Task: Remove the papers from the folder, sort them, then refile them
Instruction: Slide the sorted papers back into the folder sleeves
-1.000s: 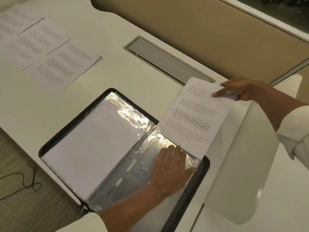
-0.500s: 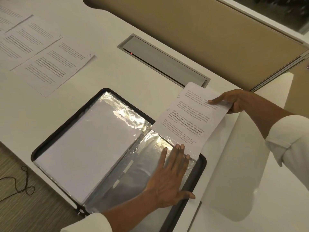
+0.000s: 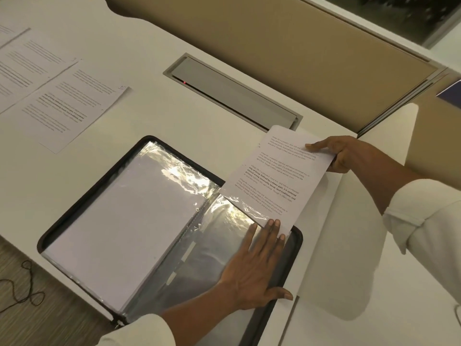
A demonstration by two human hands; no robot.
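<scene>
An open black zip folder [image 3: 82, 203] with clear plastic sleeves lies on the white desk. Its left side shows a sleeve with a white sheet [image 3: 124, 228]. My left hand [image 3: 257, 265] presses flat, fingers straight, on the right-hand clear sleeve [image 3: 219, 243]. My right hand [image 3: 346, 153] pinches the top corner of a printed paper [image 3: 274, 176], thumb on top. The paper's lower end sits inside the mouth of that sleeve, by my left fingertips.
Several printed sheets [image 3: 72, 106] lie spread on the desk at the far left. A grey cable hatch [image 3: 234, 96] is set in the desk behind the folder, with a beige partition [image 3: 287, 46] beyond. A dark cord [image 3: 25, 293] lies on the floor at left.
The paper has slid down further into the right sleeve, and my right hand followed it down. My left hand shifted slightly along the sleeve, still pressing flat.
</scene>
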